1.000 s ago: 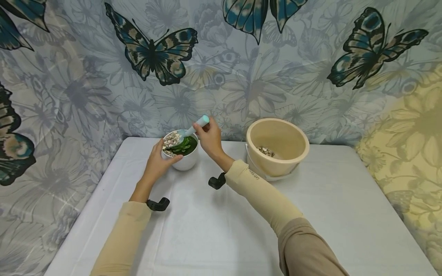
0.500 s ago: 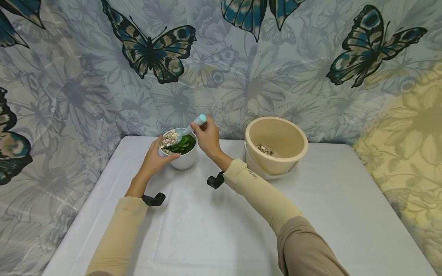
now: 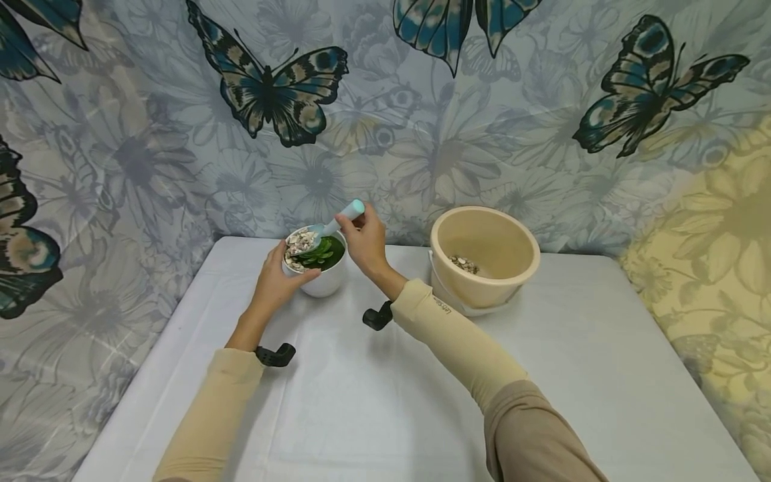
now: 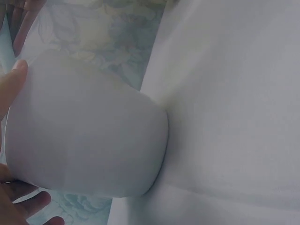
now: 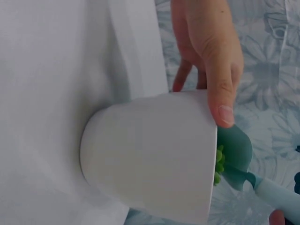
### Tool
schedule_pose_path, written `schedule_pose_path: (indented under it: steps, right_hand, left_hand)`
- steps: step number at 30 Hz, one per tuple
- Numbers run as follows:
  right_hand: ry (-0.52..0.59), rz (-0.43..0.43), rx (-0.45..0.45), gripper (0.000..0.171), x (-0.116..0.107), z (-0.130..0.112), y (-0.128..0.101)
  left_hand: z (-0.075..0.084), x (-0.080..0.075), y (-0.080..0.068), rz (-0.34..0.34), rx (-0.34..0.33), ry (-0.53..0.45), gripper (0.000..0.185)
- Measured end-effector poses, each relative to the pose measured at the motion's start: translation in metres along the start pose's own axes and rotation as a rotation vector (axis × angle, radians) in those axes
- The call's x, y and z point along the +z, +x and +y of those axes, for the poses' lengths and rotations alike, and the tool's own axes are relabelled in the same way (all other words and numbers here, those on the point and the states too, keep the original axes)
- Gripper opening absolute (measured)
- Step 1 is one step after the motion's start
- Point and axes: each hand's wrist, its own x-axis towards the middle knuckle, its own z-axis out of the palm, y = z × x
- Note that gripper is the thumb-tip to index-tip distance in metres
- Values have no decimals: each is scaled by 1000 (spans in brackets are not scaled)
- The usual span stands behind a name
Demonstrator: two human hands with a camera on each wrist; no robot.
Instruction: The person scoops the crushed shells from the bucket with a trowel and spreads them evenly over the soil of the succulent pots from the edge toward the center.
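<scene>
In the head view my left hand (image 3: 272,286) grips the rim of a white flowerpot (image 3: 325,288), its thumb over the near side and its fingers on the left. The pot stands on the table and holds a green succulent (image 3: 319,256) with small pebbles (image 3: 296,258) at its left. My right hand (image 3: 367,244) pinches the pale blue handle of a small trowel (image 3: 348,214). The trowel blade (image 5: 239,145) lies over the pot's mouth, close to the leaves in the right wrist view. Pebbles cover much of the blade in the head view.
Right of the hands stands a larger cream pot (image 3: 484,244) with some pebbles (image 3: 464,264) at its bottom and a pale handle hanging round it. A white cloth covers the table (image 3: 361,402). Behind hangs a butterfly-patterned fabric (image 3: 446,154), close to the table's back edge.
The head view sways slightly left and then back. Both hands, the flowerpot and the trowel keep nearly the same places.
</scene>
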Motion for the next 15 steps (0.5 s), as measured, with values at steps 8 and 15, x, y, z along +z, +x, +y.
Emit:
schedule_pose_path:
  steps: [8,15]
  right_hand:
    - [-10,-6,-27,32,1,3,1]
    - [-8,-12,-14,34,1,3,-1]
  left_hand:
    - [-1,-8,9,-69,38,6,119]
    - [-3,-7,9,-80,5,-18,120]
